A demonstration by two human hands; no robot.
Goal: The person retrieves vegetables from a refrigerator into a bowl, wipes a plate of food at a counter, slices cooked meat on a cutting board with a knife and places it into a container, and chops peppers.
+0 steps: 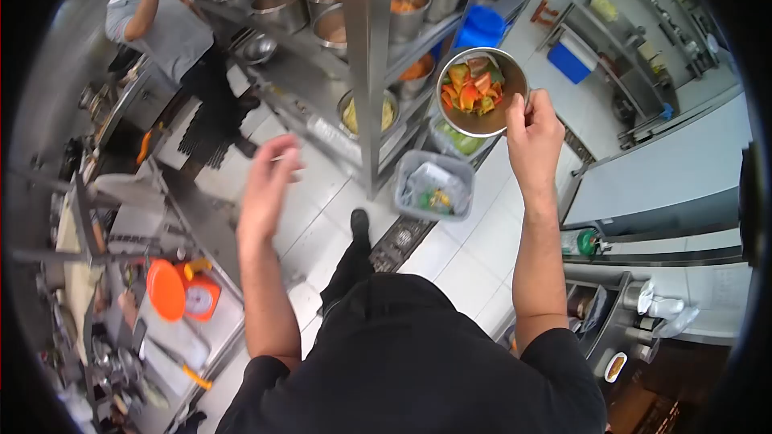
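My right hand (pixel 535 128) is closed on the rim of a round metal pot (pixel 497 119), out in front of me to the right. Cut pieces of orange, red and green pepper (pixel 473 90) lie inside it. The pot is tilted so that its inside faces me. Lower left, my left hand (pixel 273 177) is in the air with its fingers loosely stretched, slightly blurred, holding nothing I can make out. Below the pot, a clear plastic bin (pixel 402 185) with a bag and scraps stands on the floor.
A metal rack (pixel 367 72) with several steel pots stands ahead. At the left, a person (pixel 165 32) stands near a counter. An orange scale (pixel 205 297) and a knife (pixel 181 366) lie on the left worktop. A blue-and-white cooler (pixel 569 63) is further off.
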